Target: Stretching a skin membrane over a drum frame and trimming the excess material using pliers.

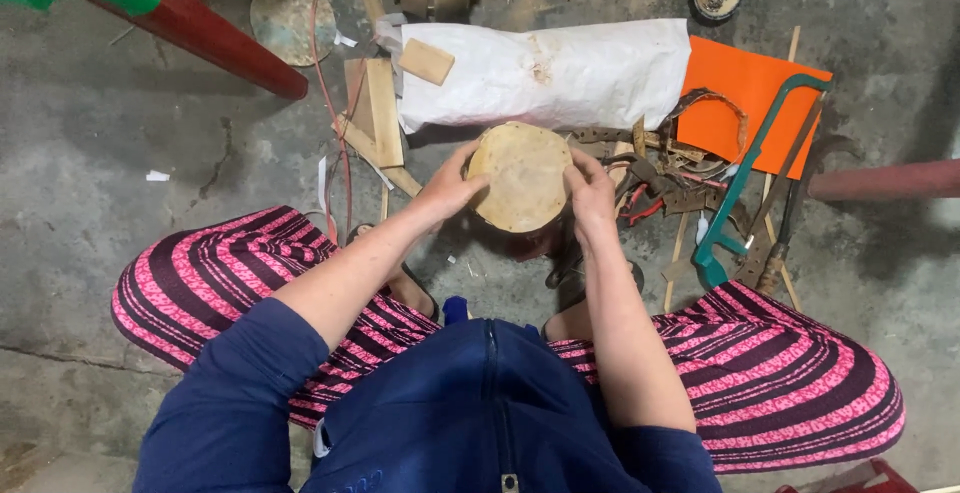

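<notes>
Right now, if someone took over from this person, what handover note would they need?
Left hand: grips the left edge of the round drum.
Right hand: grips its right edge, thumb on the rim.
Drum: held up between both hands above the floor, pale skin facing up.
Nearby on the concrete floor: white sack, orange sheet, green hacksaw, wood pieces.
Done: the skin lies across the top.
Left: cannot tell whether it is fastened; check the rim.
</notes>
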